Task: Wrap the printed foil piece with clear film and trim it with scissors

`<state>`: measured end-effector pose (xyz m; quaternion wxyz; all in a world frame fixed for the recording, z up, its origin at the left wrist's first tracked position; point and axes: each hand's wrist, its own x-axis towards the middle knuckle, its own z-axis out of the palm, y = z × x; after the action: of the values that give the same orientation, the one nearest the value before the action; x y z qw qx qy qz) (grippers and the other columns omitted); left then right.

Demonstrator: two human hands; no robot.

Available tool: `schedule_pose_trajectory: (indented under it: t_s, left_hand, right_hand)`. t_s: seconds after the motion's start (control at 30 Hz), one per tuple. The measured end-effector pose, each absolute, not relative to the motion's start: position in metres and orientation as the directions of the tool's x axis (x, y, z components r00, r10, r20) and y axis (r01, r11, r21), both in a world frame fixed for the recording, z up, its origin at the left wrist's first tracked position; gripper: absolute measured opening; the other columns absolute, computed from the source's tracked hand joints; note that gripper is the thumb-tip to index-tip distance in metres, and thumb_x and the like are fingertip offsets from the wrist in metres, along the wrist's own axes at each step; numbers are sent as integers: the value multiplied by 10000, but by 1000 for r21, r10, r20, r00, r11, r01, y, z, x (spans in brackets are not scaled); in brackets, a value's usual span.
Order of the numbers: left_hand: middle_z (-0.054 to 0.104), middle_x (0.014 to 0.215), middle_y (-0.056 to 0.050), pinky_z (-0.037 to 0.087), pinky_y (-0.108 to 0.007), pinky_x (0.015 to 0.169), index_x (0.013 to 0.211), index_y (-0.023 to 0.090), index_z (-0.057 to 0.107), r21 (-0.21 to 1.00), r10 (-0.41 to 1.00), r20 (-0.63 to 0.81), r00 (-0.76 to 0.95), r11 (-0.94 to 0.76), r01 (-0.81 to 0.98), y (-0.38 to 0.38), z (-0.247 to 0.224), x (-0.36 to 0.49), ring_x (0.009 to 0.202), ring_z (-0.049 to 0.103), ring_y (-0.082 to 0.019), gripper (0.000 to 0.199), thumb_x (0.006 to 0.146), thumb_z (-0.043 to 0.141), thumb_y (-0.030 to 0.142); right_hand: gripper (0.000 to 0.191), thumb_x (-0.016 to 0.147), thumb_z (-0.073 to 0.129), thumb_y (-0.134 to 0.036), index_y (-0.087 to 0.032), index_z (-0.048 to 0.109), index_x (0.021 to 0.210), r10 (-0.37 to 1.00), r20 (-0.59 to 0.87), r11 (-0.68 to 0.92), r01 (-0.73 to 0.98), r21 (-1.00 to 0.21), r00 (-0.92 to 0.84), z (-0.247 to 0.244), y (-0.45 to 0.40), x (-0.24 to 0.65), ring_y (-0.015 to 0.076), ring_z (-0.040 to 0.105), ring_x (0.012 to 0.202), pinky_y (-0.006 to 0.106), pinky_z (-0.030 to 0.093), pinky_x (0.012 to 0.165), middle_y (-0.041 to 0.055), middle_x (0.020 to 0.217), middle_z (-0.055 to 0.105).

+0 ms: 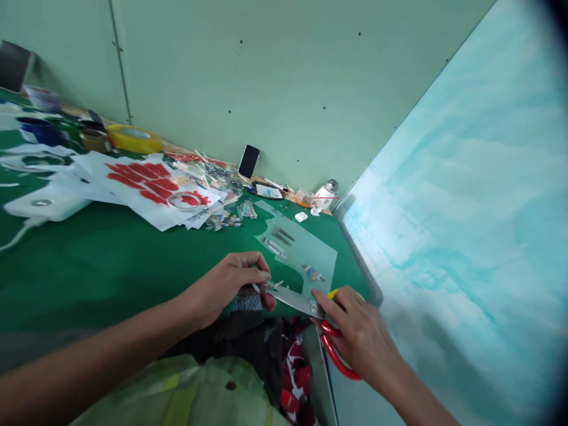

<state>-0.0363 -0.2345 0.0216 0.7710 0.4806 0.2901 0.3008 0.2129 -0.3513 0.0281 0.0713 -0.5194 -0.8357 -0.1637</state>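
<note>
My right hand (pixel 355 328) grips scissors (pixel 295 300) with red and yellow handles. Their blades point left, with the tips at the fingers of my left hand (pixel 244 281). Between the thumb and fingertips of that left hand is a small pale piece (pixel 256 288), mostly hidden, so its exact kind is unclear. Just beyond both hands, a translucent sheet (pixel 317 248) with cut edges lies on the green table (pixel 177 260). Small printed figure cut-outs (pixel 313 273) rest on it.
White papers with red painted shapes (pixel 144 180) lie at the left, near a white adapter (pixel 48 201). Yellow tape (pixel 134 138) and paint jars (pixel 39 131) line the back. A phone (pixel 248 161) leans on the wall, and a white bottle-like object (pixel 326 192) stands in the corner.
</note>
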Motion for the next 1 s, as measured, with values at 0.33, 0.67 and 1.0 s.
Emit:
schedule_pose_trajectory:
  t_s: [0.33, 0.67, 1.0]
  left_hand:
    - [726, 597, -54, 441, -241, 551, 740, 186, 520, 937, 774, -66, 630, 265, -228, -239, 30, -37, 548, 630, -157, 156, 867, 580, 254]
    - [723, 585, -80, 466, -271, 537, 740, 188, 518, 905, 752, -105, 651, 343, -251, -242, 28, -35, 547, 666, -201, 128, 853, 564, 226]
    - [656, 589, -6, 480, -262, 542, 713, 180, 532, 882, 792, -108, 601, 356, -310, -245, 26, -32, 570, 683, -197, 145, 809, 635, 213]
  right_hand:
    - [395, 925, 573, -173, -194, 523, 1316, 872, 331, 393, 919, -35, -360, 18, -357, 212, 219, 582, 797, 337, 498, 663, 77, 926, 578]
    - [504, 871, 617, -136, -209, 496, 1355, 882, 315, 361, 932, 32, -352, 12, -359, 210, 251, 590, 832, 368, 509, 675, 88, 945, 574]
    - [513, 840, 593, -95, -189, 513, 1338, 882, 329, 326, 941, 93, -338, 7, -362, 208, 254, 592, 816, 384, 541, 672, 97, 928, 578]
